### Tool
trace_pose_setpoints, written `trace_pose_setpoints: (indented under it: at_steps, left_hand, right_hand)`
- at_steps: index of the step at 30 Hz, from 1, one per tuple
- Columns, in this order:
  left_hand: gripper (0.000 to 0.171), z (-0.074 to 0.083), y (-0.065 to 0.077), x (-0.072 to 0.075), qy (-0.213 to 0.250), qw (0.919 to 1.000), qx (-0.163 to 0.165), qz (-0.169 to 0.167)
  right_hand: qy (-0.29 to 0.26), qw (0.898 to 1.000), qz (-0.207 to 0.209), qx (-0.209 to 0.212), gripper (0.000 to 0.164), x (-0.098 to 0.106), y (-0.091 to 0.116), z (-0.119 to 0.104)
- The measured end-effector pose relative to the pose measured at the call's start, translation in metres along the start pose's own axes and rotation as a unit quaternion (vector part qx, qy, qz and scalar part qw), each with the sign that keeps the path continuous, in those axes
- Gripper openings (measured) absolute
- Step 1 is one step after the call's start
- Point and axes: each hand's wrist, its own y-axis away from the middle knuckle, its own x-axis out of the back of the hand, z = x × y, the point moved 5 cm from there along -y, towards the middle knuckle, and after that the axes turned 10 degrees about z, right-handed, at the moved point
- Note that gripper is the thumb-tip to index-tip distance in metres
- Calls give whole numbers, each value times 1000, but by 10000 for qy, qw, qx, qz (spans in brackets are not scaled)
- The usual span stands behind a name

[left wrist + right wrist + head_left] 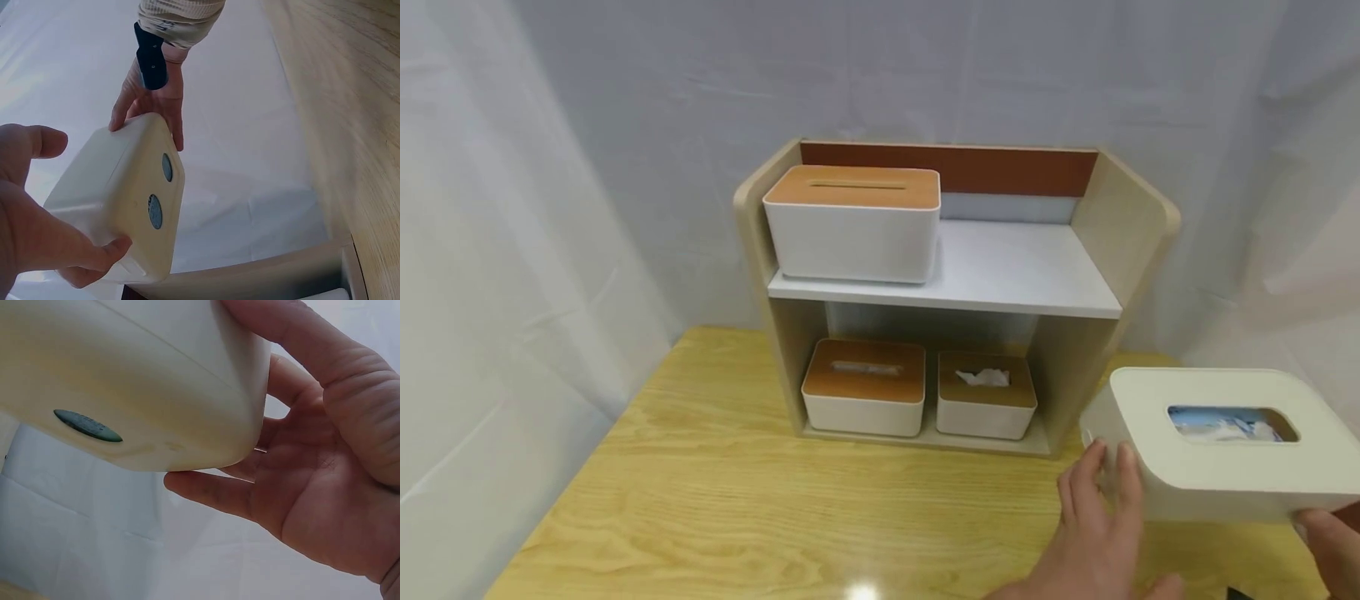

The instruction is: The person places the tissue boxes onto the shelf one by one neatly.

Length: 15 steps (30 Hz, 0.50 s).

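A cream tissue box point(1210, 467), with tissue showing in the oval opening of its lid, is held up over the right side of the table. My left hand point(1093, 525) touches its left end with extended fingers; the thumb stands apart from the box in the left wrist view. Round feet show on the underside of the box point(153, 187) there. My right hand point(312, 444) grips the opposite end, thumb along the side wall, other fingers around the corner and under the bottom edge. Only part of the right hand shows at the head view's edge.
A two-tier shelf point(1000, 267) stands on the wooden table point(737, 517). A large wood-lidded box point(857, 237) sits top left; a medium box point(865, 392) and a small box point(985, 396) sit below. White sheets point(625, 125) hang behind.
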Motion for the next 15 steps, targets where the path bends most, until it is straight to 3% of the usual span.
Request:
trace_pose_setpoints:
  at_steps: [2,10,15]
  left_hand:
    - [104,-1,0,2,107,9999,64,-7]
    - [112,-6,-5,19,351,9987,249,288]
    - [117,-9,-9,31,683,9967,91,427]
  right_hand:
    - [455,9988,-130,96,59,-6,-2,-6]
    - [668,9974,-218,177,60,-22,-4,-17]
    - [610,9976,-190,254,60,-24,-6,-16]
